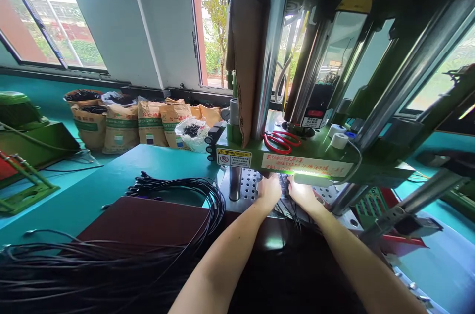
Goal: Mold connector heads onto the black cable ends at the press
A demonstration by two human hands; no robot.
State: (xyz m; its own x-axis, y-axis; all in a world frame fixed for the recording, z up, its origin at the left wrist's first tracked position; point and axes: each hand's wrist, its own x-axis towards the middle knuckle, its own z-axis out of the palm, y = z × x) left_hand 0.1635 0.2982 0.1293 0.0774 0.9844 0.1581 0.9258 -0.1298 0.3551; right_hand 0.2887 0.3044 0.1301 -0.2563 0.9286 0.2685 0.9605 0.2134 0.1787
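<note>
Both my hands reach under the green press machine [308,158]. My left hand [267,191] and my right hand [302,194] rest side by side on the perforated metal bed [249,183], fingers curled around thin black cables [285,190] at a small dark fixture. The fingertips are hidden under the machine's lit lower edge. More black cables [178,190] lie in a long bundle across the dark brown mat [144,220] to my left.
Red scissors [282,140] and white tape rolls [338,136] sit on the machine's ledge. Brown sacks [148,123] line the wall under the windows. A green motor [18,111] stands far left. Steel columns [269,51] rise from the press.
</note>
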